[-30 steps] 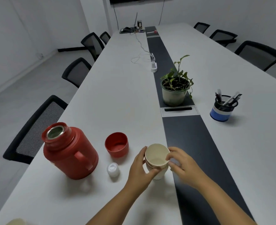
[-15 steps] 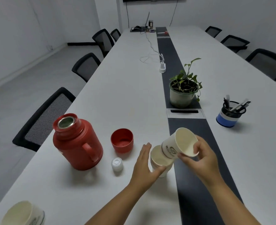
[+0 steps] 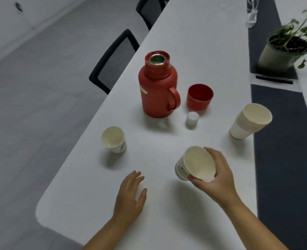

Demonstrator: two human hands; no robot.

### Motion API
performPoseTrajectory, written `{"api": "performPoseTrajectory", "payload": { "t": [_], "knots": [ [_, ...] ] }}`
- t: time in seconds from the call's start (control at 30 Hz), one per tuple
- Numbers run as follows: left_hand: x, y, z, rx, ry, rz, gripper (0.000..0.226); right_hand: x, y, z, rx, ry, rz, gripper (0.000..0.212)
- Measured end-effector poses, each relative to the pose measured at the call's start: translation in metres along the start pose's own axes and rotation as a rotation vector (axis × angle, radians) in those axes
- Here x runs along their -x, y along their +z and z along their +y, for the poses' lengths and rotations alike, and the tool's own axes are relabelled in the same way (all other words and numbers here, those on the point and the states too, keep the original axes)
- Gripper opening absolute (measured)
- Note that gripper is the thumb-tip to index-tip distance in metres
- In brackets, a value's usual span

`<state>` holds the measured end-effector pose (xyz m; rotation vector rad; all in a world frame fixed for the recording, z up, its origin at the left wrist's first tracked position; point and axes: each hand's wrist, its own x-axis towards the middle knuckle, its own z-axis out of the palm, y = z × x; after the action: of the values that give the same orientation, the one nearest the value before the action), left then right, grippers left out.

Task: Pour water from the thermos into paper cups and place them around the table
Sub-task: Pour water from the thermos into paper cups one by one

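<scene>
One paper cup (image 3: 196,164) is in the right hand (image 3: 214,177), thumb and fingers curled round its rim and wall, mouth tipped toward the camera, held just above the table (image 3: 194,37). It looks dry inside, though the blur makes that hard to be sure of. The left hand (image 3: 130,193) hovers or rests flat near the table's near edge, fingers straight and spread, holding nothing.

A second single cup (image 3: 114,139) stands upright near the left edge, and a nested stack of cups (image 3: 248,123) leans to the right beside the dark centre strip (image 3: 278,141). The red thermos (image 3: 158,85) stands behind them with its steel mouth uncovered, handle facing the person; its red cap (image 3: 200,96) sits mouth-up just beside it, and the small white stopper (image 3: 192,119) lies in front.

To do this step well, I would set the held cup down level, base flat, near the thermos but not touching it. Thin paper walls dent easily, so a light grip low on the cup is wiser than squeezing the rim. The thermos body is smooth plastic and probably heavy; the handle is the safe hold.

A potted plant (image 3: 286,49) and black mesh chair (image 3: 116,60) sit beyond.
</scene>
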<state>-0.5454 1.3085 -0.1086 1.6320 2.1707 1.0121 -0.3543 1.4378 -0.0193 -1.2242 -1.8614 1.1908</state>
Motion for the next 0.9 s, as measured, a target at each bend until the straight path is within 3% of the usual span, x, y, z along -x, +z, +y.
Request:
{"api": "performPoseTrajectory", "payload": {
  "t": [0.13, 0.2, 0.43, 0.8, 0.9],
  "knots": [
    [0.034, -0.056, -0.063, -0.241, -0.168, -0.006, 0.071, 0.019, 0.086, -0.015, -0.036, 0.096, -0.162, 0.087],
    [0.040, -0.078, -0.085, -0.323, -0.230, -0.019, 0.075, 0.022, 0.120, -0.027, -0.021, 0.097, -0.193, 0.085],
    [0.048, -0.113, -0.144, -0.419, -0.365, -0.191, 0.066, 0.017, 0.207, -0.060, -0.032, 0.050, -0.211, 0.071],
    [0.054, -0.115, -0.162, -0.449, -0.377, -0.188, 0.063, 0.012, 0.259, -0.059, 0.053, 0.053, -0.220, 0.064],
    [0.051, -0.120, -0.163, -0.424, -0.348, -0.186, 0.059, 0.010, 0.256, -0.053, 0.039, 0.071, -0.244, 0.071]
  ]
}}
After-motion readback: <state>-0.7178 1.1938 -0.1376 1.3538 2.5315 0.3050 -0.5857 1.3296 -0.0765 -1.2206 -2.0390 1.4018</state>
